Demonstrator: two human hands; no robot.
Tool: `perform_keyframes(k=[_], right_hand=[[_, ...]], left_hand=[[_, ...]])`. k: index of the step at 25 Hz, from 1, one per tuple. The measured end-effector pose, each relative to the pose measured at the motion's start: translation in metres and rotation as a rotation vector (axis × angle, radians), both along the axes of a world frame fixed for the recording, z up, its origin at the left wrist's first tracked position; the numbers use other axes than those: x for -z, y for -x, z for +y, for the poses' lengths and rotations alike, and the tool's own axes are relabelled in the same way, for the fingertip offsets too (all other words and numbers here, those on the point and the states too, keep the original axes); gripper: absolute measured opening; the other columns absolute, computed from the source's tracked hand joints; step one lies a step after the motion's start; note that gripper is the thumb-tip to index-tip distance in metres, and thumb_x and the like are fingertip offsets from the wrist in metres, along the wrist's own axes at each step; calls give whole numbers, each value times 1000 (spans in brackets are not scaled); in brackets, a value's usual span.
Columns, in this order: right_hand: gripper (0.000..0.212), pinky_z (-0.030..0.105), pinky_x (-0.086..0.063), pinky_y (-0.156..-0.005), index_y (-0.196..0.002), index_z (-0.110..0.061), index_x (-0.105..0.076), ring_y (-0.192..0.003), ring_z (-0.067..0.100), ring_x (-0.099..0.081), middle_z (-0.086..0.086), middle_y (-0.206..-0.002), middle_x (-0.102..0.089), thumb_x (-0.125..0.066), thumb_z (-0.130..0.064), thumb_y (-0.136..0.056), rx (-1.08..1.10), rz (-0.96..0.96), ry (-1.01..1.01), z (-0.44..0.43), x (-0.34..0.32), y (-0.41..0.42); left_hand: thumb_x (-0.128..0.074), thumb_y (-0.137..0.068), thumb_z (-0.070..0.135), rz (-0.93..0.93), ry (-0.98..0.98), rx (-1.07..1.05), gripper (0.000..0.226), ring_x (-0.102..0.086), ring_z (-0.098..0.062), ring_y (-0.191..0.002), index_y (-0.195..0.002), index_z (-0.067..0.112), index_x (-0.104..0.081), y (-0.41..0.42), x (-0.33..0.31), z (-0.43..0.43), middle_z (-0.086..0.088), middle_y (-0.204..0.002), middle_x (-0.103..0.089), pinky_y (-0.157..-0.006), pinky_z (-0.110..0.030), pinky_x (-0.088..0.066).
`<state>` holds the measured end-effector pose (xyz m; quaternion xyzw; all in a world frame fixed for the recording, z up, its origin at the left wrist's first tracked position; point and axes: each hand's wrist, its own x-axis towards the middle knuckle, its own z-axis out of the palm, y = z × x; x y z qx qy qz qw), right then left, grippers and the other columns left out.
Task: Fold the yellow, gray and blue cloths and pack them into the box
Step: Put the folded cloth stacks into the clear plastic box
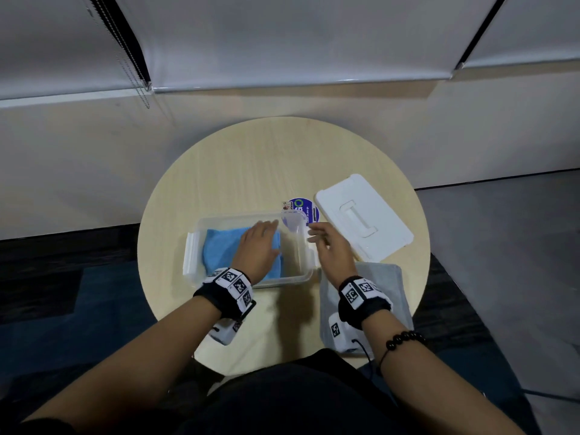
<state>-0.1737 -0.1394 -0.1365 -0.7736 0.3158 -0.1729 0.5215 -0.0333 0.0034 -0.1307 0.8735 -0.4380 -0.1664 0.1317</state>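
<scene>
A single wide-angle camera rides on the person's head. It looks forward and steeply down over their dark lap onto the round pale wooden table (251, 158), close enough that the two bare forearms (141, 350) enter from the bottom edge. The white roller blinds (298, 42) on the far wall fill the top.
</scene>
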Motion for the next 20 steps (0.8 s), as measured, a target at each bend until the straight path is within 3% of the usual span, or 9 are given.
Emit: perform_keyframes(k=[2, 4, 7, 9, 12, 15, 17, 20], right_hand=[[35, 31, -53, -94, -121, -13, -62, -105, 13, -68, 1, -116, -69, -45, 4, -95, 73, 36, 26, -19, 2, 26], [38, 38, -45, -108, -135, -11, -55, -125, 20, -59, 5, -133, -63, -51, -2, -97, 37, 183, 72, -37, 8, 49], [65, 44, -24, -122, -155, -10, -32, -145, 24, -38, 9, -155, -44, -61, -21, -98, -132, 504, 124, -57, 19, 79], [78, 47, -13, -124, -159, -13, -20, -149, 25, -31, 10, -158, -39, -61, -30, -96, -258, 728, 230, -66, 27, 95], [78, 45, -17, -122, -155, -16, -30, -142, 26, -39, 8, -150, -46, -68, -34, -89, -347, 810, 384, -68, 34, 107], [51, 36, -30, -109, -133, -17, -49, -123, 29, -48, 8, -129, -52, -68, -28, -87, -335, 763, 566, -61, 42, 116], [39, 34, -32, -104, -125, -16, -52, -117, 28, -48, 8, -123, -51, -62, -20, -87, -334, 762, 636, -57, 45, 123], [41, 34, -29, -108, -123, -15, -50, -117, 28, -47, 7, -124, -49, -54, -6, -83, -368, 749, 726, -51, 50, 130]], left_hand=[[-59, -96, 16, 28, 128, 39, 60, -34, -26, -143, -151, 12, -37, 30, -5, -21, -9, -153, -41, -117, -37, -24], [-58, -97, 16, 82, 162, 125, 53, -41, -27, -138, -148, 10, -43, 59, -4, -43, -10, -149, -46, -114, -35, -27], [-53, -99, 8, 165, 105, 233, 47, -44, -29, -136, -146, 5, -44, 96, 10, -71, -14, -146, -48, -113, -37, -32], [-54, -97, 4, 100, -26, 281, 57, -37, -31, -141, -151, 3, -34, 115, 29, -83, -17, -150, -40, -117, -39, -28], [-60, -94, 10, -64, -257, 278, 79, -28, -36, -145, -157, 2, -12, 134, 51, -92, -20, -154, -31, -123, -42, -15], [-60, -93, 13, -127, -216, 196, 59, -43, -33, -126, -146, 13, -35, 145, 56, -90, -12, -134, -44, -109, -39, -33], [-50, -93, 7, -168, -152, 164, 47, -46, -30, -115, -138, 17, -43, 158, 61, -81, -9, -124, -47, -98, -37, -36], [-44, -93, 7, -182, -79, 151, 48, -43, -30, -119, -139, 21, -43, 175, 71, -66, -7, -125, -46, -104, -36, -32]])
